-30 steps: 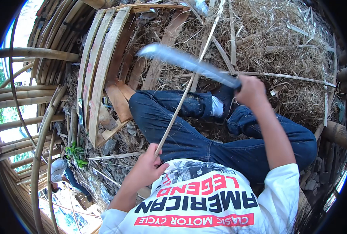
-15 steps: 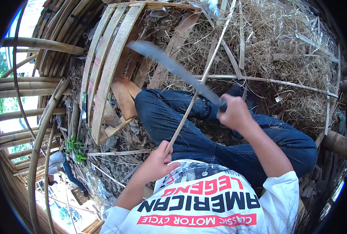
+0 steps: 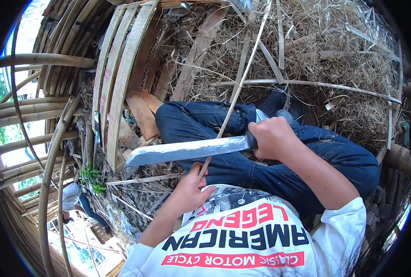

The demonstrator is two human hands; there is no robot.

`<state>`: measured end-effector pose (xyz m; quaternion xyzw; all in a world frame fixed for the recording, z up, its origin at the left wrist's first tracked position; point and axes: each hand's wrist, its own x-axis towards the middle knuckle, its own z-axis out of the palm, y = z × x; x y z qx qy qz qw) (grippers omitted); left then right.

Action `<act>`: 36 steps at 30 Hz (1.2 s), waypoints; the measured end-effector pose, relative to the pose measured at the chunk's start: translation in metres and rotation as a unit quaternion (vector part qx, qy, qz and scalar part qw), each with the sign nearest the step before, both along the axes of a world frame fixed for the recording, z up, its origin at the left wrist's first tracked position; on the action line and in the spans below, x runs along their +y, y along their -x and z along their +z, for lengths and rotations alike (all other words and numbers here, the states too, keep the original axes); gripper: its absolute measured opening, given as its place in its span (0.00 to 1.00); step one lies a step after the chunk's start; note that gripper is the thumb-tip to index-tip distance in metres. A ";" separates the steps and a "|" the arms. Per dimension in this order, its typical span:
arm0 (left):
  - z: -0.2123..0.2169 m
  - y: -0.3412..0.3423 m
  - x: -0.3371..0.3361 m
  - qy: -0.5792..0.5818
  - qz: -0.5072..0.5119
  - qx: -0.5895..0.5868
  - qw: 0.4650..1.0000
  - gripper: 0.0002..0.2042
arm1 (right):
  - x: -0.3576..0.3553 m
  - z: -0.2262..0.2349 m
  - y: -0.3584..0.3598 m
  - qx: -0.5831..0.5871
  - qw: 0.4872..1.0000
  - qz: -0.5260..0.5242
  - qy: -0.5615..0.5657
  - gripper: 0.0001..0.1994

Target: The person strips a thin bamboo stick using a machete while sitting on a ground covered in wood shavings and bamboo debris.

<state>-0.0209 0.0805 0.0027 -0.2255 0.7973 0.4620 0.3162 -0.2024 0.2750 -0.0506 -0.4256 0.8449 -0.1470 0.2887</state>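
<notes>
My right hand (image 3: 271, 135) is closed round the dark handle of a machete (image 3: 182, 152). Its broad, pale-smeared blade points to the left, almost level, above my bent legs. A long, thin bamboo strip (image 3: 238, 88) slants from the top of the view down to my left hand (image 3: 188, 191), whose fingers wrap its lower end close to my shirt. The blade crosses over the strip a little above that hand and hides a short piece of it. Whether blade and strip touch, I cannot tell.
A wooden pallet-like frame (image 3: 127, 78) stands at the left. Fine bamboo shavings (image 3: 325, 51) heap up at the far right, with loose strips (image 3: 321, 84) across them. Bamboo poles (image 3: 30, 111) form a railing at the left. Beyond it, lower left, another person (image 3: 71, 196) bends over.
The machete has swung down toward me, from pointing up and left to lying nearly level across the strip. My left hand keeps its hold on the strip, almost in place.
</notes>
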 end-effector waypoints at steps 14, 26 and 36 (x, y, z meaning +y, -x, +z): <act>0.007 0.000 -0.002 -0.026 0.001 0.014 1.000 0.17 | 0.056 -0.029 0.057 0.088 0.957 -0.273 -0.035 0.10; -0.003 0.004 0.007 0.006 0.001 -0.016 1.000 0.17 | 0.000 -0.023 0.008 0.132 0.981 0.026 0.139 0.08; -0.001 0.006 0.007 0.024 -0.018 0.054 0.998 0.17 | 0.073 -0.062 0.101 0.124 0.959 -0.251 -0.046 0.10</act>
